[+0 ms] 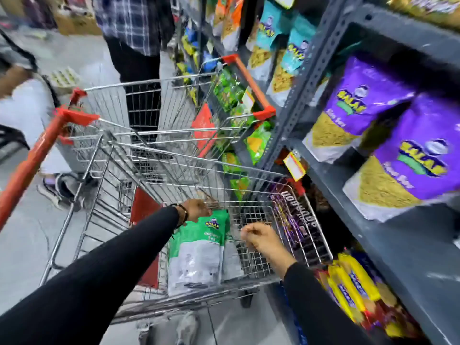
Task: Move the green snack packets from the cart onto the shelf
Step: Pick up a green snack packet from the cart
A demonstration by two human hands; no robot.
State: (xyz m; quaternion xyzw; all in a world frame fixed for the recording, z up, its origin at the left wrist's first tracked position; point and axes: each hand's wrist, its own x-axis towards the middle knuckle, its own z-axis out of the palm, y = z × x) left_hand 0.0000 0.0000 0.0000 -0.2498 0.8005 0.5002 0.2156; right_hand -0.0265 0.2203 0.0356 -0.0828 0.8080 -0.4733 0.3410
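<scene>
A green and white snack packet (199, 250) stands upright inside the wire cart (104, 195), near its front end. My left hand (198, 210) grips the top edge of this packet. A second packet (232, 260) leans just behind it to the right. My right hand (261, 239) hovers over the cart basket beside the packets, fingers curled in, holding nothing. The grey metal shelf (398, 245) rises on the right, with purple snack packets (410, 155) on its upper level.
A second cart (249, 78) with orange corners stands ahead, holding green bags. A person in a checked shirt (134, 23) stands beyond it. Yellow packets (353, 282) lie on the low shelf. Another person's arm (12, 78) is at the far left.
</scene>
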